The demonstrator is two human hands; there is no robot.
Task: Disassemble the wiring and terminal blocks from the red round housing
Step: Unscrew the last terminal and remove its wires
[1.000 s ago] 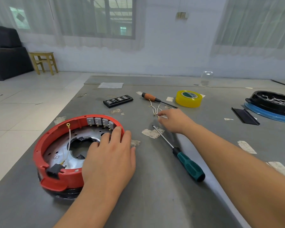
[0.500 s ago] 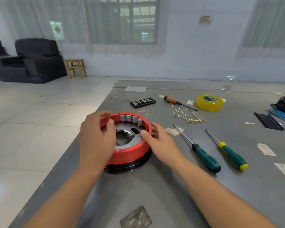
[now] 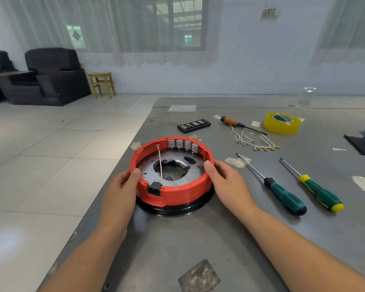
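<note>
The left hand [image 3: 119, 191] grips the left side of the red round housing [image 3: 177, 191], thumb hooked over the rim and the fingers curled round the outer wall. The right hand [image 3: 227, 183] holds the opposite side the same way, thumb tip resting on the rim; its other fingers are partly hidden behind the wall, so how far they wrap is hard to tell. Between the 2 hands the housing sits on a black base near the left edge of the grey tabletop [image 3: 198, 239].

Inside the ring, 4 grey terminal blocks [image 3: 183, 145] are mounted in a row on the far wall. 1 white wire [image 3: 160, 163] runs from a ring lug on the far rim across the metal plate to a black socket [image 3: 154, 189] set in the near wall.

Further out to the right lies a loose bundle of white wires [image 3: 254, 141] with brass connectors, well apart from the housing. Near it rest 2 green-handled screwdrivers [image 3: 284, 197], an orange-handled screwdriver [image 3: 240, 124], a black bit case [image 3: 193, 125] and a roll of yellow tape [image 3: 282, 123].

Judging by this, most of the wiring is already out. What seems left is the 1 remaining wire, the socket and the 4 blocks.
</note>
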